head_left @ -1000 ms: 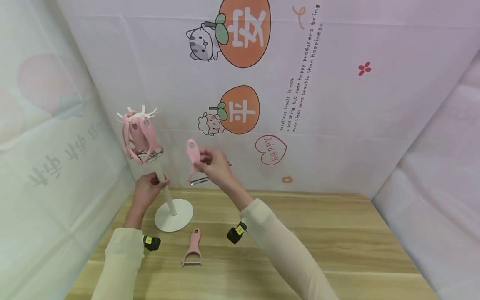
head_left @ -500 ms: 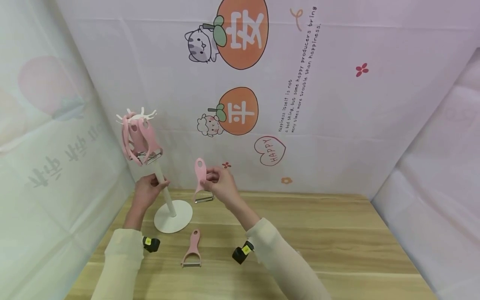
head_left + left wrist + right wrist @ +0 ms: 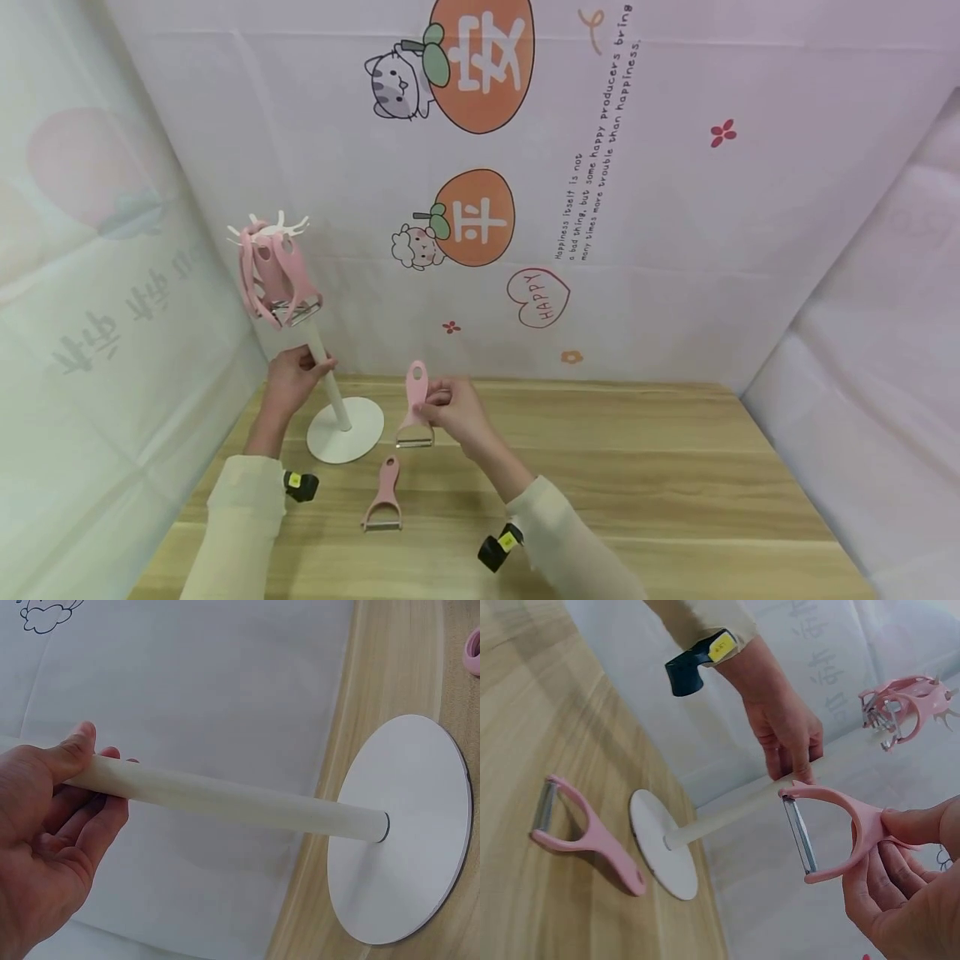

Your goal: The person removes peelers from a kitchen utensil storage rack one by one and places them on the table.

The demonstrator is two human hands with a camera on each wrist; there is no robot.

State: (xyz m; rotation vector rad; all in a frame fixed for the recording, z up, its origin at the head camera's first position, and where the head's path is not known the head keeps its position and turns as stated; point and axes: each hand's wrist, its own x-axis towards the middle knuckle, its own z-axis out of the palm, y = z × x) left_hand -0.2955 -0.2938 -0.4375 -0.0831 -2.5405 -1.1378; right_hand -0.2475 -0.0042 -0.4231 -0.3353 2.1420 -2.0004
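Observation:
My left hand point(image 3: 291, 379) grips the white post point(image 3: 225, 801) of a stand, thumb on one side and fingers curled round the other. The post rises from a round white base point(image 3: 330, 442) on the table, and several pink peelers point(image 3: 276, 279) hang in a cluster from the white hooks point(image 3: 288, 227) at its top. My right hand point(image 3: 461, 414) pinches a pink peeler point(image 3: 859, 825) by its handle, to the right of the post and above the table, blade end down. A second peeler point(image 3: 386, 493) lies on the table in front of the base.
The wooden table point(image 3: 637, 475) runs to the right of the stand. A white printed cloth point(image 3: 645, 317) forms the wall behind, and more cloth hangs at both sides. A black wrist camera point(image 3: 302, 486) sits on the left sleeve.
My right hand has moved down and slightly right with its peeler, away from the hanging cluster toward the table. The left hand keeps its hold on the post.

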